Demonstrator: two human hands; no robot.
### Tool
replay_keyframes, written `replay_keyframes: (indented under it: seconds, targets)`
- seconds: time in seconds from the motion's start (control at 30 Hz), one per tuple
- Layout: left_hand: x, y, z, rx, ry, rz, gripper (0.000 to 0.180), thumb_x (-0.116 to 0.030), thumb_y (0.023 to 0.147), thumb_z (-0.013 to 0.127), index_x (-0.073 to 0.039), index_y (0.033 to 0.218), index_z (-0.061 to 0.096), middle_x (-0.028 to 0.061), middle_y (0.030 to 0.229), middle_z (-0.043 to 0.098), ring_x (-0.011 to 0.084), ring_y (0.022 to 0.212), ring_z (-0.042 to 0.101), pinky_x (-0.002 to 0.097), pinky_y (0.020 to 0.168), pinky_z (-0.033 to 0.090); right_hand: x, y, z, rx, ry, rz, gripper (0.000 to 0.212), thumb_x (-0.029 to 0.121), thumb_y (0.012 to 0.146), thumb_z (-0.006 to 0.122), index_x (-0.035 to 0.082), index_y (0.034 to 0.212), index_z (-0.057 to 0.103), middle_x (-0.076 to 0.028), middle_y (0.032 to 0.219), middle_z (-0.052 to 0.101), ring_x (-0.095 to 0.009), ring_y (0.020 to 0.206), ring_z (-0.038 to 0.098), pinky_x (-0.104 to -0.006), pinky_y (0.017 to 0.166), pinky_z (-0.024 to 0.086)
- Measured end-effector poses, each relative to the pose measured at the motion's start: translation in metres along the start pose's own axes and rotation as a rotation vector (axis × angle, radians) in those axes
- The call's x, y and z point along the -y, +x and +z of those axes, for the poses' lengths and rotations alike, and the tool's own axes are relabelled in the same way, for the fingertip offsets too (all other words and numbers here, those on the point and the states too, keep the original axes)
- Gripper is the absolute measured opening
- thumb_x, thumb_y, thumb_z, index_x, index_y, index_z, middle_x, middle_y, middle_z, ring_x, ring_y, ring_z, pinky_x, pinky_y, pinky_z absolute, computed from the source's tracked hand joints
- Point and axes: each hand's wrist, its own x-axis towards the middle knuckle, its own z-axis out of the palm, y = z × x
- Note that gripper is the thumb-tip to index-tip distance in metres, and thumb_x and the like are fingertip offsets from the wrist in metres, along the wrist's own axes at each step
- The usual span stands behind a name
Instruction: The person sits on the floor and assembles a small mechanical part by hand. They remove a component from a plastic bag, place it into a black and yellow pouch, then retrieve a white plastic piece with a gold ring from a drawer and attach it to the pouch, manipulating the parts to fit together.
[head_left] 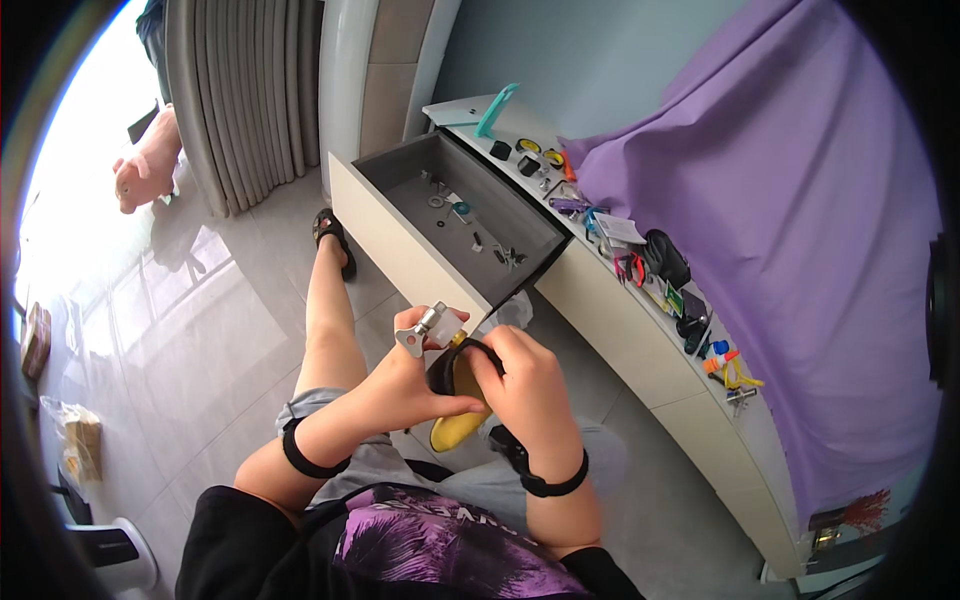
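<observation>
Above my lap, my left hand (405, 375) has its fingers curled round a small silvery metal fitting (428, 328) with a flat, holed tab. A whitish block (447, 331) sits against the fitting, with a brass-coloured end beside it. The left thumb stretches toward a curved black-and-yellow piece (460, 425), whose exact kind I cannot make out. My right hand (522, 372) is closed on the dark upper rim of that piece, thumb and fingers pinching it close to the brass end. Both hands are nearly touching.
Ahead stands an open drawer (400, 178) with small hardware inside. The white cabinet top (742, 440) on the right carries tape rolls, pliers and other tools, beside a purple cloth (780, 200). A plush pig (150, 165) and a grey curtain (240, 100) are at the far left.
</observation>
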Motion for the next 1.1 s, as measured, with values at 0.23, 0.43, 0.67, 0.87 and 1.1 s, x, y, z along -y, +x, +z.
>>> replay_keyframes:
  seconds: [0.23, 0.43, 0.67, 0.87, 1.1]
  targets:
    - [-0.008, 0.006, 0.003, 0.011, 0.031, -0.337, 0.051, -0.011, 0.079, 0.070, -0.002, 0.118, 0.039, 0.0166, 0.089, 0.060, 0.0297, 0.079, 0.063, 0.0348, 0.068, 0.049, -0.007, -0.004, -0.007, 0.249, -0.214, 0.117, 0.015, 0.014, 0.084, 0.062, 0.003, 0.083, 0.052, -0.012, 0.078, 0.059, -0.035, 0.068, 0.060, -0.0408, 0.058, 0.049]
    - [0.001, 0.010, -0.002, -0.009, 0.174, -0.276, 0.042, -0.012, 0.083, 0.068, -0.002, 0.113, 0.042, 0.0164, 0.080, 0.065, 0.0309, 0.072, 0.066, 0.0343, 0.061, 0.050, -0.017, -0.007, -0.007, 0.234, -0.063, 0.104, 0.019, 0.013, 0.081, 0.067, 0.002, 0.081, 0.052, -0.013, 0.078, 0.057, -0.035, 0.070, 0.058, -0.0408, 0.057, 0.046]
    - [0.014, 0.012, -0.004, -0.084, 0.008, -0.182, 0.027, -0.009, 0.083, 0.068, 0.000, 0.102, 0.052, 0.0146, 0.077, 0.065, 0.0235, 0.070, 0.066, 0.0303, 0.063, 0.050, -0.036, 0.004, 0.003, -0.093, -0.067, -0.036, 0.016, 0.010, 0.079, 0.070, 0.003, 0.092, 0.063, -0.011, 0.084, 0.057, -0.029, 0.068, 0.058, -0.0388, 0.060, 0.046]
    - [0.013, 0.026, 0.005, -0.189, -0.114, -0.266, 0.028, -0.010, 0.082, 0.070, -0.002, 0.102, 0.052, 0.0120, 0.073, 0.064, 0.0184, 0.062, 0.061, 0.0279, 0.058, 0.046, -0.027, -0.002, 0.014, -0.045, 0.313, 0.383, 0.029, 0.004, 0.084, 0.065, 0.007, 0.113, 0.063, -0.010, 0.104, 0.063, -0.021, 0.093, 0.061, -0.0290, 0.069, 0.049]
    - [-0.004, 0.038, -0.004, 0.005, -0.071, -0.151, 0.030, -0.001, 0.086, 0.060, -0.001, 0.114, 0.051, 0.0159, 0.095, 0.063, 0.0270, 0.083, 0.063, 0.0328, 0.072, 0.049, -0.041, -0.005, 0.027, -0.173, 0.587, 0.176, 0.041, 0.004, 0.085, 0.065, 0.000, 0.124, 0.053, -0.012, 0.111, 0.057, -0.016, 0.088, 0.058, -0.0251, 0.073, 0.050]
